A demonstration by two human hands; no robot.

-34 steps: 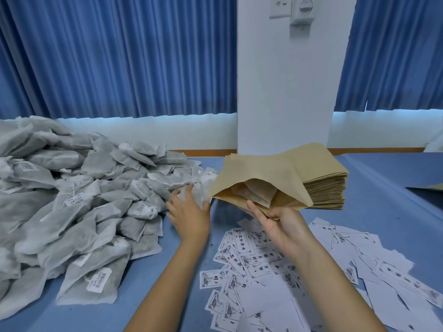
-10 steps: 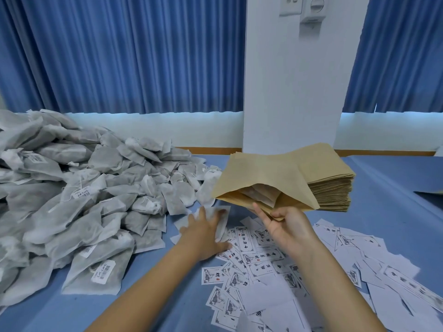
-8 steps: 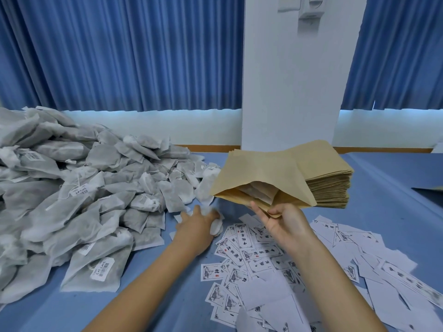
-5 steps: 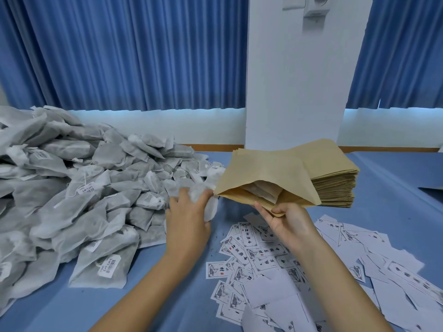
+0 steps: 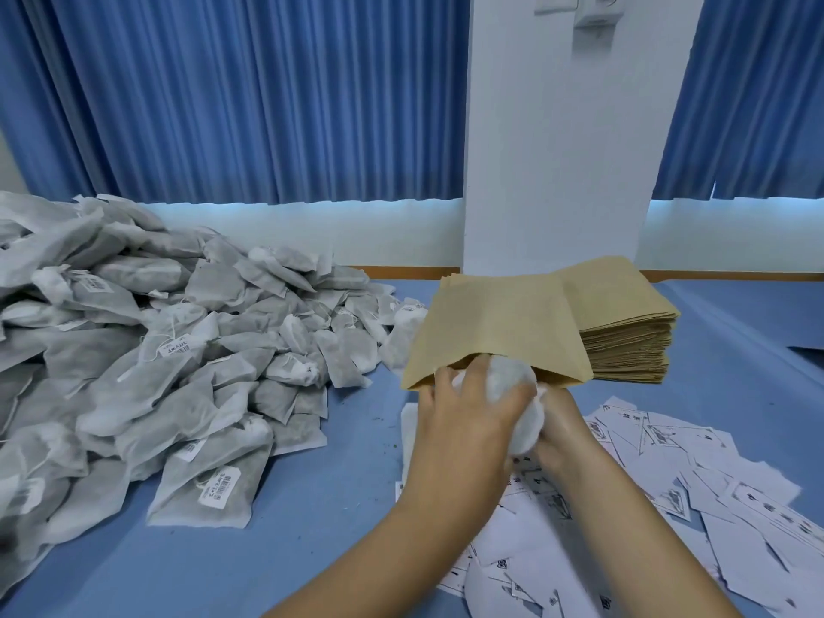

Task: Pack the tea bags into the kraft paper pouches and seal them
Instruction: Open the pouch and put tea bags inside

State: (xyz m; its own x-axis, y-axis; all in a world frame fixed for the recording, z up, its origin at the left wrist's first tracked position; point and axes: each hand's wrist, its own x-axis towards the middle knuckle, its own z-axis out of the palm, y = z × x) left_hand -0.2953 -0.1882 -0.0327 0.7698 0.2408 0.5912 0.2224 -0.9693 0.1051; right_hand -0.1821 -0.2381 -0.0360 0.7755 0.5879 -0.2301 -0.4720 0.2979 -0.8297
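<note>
At kraft pouch point(image 5: 495, 332), crumpled tea bag point(image 5: 512, 377)

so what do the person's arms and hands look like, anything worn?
Nothing worn that shows. The left forearm and right forearm are bare to the frame edge, with no sleeves in view. The left hand and right hand have no gloves. No watch, wristband or ring is visible, though much of the right hand is hidden.

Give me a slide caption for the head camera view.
Left hand pushes a tea bag into the kraft pouch the right hand holds open.
</note>
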